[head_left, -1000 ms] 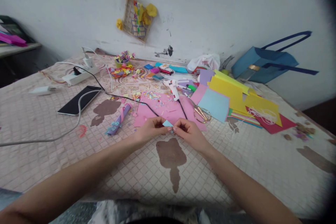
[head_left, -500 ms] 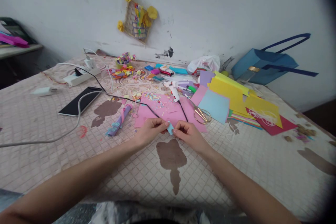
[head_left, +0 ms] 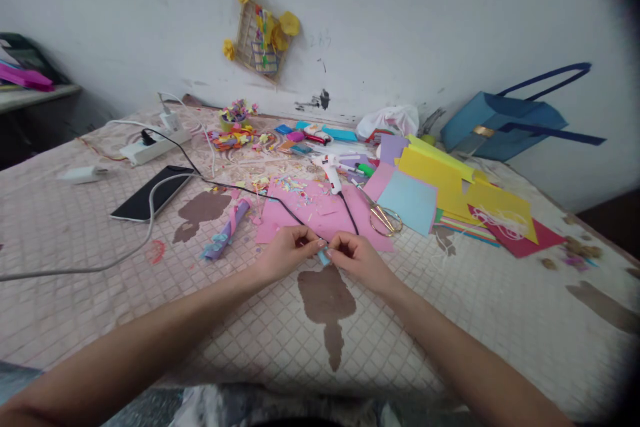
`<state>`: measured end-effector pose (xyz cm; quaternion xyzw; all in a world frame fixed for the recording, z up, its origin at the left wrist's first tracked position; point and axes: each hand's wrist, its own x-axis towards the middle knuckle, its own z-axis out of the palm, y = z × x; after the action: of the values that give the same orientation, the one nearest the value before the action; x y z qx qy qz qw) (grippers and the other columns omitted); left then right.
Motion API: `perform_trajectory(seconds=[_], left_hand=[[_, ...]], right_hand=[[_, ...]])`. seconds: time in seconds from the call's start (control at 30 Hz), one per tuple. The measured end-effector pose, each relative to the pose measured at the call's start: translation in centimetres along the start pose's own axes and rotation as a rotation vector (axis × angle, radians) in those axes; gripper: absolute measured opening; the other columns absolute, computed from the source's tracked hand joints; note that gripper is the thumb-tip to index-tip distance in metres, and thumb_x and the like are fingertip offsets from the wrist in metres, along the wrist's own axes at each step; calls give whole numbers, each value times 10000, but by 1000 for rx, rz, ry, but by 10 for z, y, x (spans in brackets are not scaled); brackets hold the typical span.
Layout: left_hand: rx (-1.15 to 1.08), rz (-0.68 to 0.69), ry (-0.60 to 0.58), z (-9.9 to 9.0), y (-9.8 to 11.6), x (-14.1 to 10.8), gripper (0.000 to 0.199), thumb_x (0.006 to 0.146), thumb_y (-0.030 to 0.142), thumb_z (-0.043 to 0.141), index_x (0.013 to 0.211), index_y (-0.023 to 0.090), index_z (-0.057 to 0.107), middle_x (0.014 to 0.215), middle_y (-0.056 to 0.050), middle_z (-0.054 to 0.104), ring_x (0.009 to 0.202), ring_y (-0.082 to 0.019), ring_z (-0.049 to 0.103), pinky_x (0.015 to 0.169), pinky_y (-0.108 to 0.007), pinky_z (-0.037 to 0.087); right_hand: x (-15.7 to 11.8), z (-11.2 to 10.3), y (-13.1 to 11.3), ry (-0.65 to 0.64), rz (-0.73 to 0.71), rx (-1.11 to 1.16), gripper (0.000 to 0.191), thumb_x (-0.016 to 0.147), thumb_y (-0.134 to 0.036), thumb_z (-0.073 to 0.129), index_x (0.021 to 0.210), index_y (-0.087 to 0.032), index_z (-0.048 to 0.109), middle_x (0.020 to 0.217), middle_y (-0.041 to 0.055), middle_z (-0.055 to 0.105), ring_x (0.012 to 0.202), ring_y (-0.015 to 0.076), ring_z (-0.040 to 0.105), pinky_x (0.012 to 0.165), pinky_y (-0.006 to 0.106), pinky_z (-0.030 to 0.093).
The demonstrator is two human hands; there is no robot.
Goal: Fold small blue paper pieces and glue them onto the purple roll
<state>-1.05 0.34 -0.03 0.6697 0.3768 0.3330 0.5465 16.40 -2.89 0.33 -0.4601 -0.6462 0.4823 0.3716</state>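
A small piece of light blue paper (head_left: 324,256) is pinched between my two hands, low over the table's near middle. My left hand (head_left: 291,250) grips its left side with thumb and fingertips. On the other side my right hand (head_left: 356,257) is closed on it the same way. The fingers cover much of the paper, so its exact fold is hard to see. Just beyond the hands lies a pink sheet (head_left: 370,223) with paper scraps on it. A white glue gun (head_left: 331,173) and gold-handled scissors (head_left: 383,217) rest on that sheet.
Left of my hands are a purple paper roll (head_left: 227,233), a black phone (head_left: 150,195), a grey cable (head_left: 100,269) and a power strip (head_left: 155,147). To the right lie a light blue sheet (head_left: 410,200), yellow sheets (head_left: 435,180) and a blue bag (head_left: 495,123).
The light blue paper has been bent or rolled smaller between my fingers, its lower end now tilted. Both hands stay in nearly the same place, fingertips closer together.
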Motion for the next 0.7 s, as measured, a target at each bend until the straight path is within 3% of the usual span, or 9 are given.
perform_trajectory(seconds=[0.43,0.7], left_hand=[[-99,-78,-50,1,0,0,326,726,446,608,691,126,559,635,-4,569,581,-104,532,561,-220,419],[-86,-41,-74,2,0,-1,320,757,443,577,675,136,541,618,6,544,575,-99,500,562,-222,401]], right_hand=[[0,1,-2,93,22,108,218,782,-326,597,655,-180,497,597,-56,413,511,79,353,469,226,272],[0,2,3,102,77,194,238,775,-368,611,672,-183,502,593,-53,408,506,80,345,447,211,273]])
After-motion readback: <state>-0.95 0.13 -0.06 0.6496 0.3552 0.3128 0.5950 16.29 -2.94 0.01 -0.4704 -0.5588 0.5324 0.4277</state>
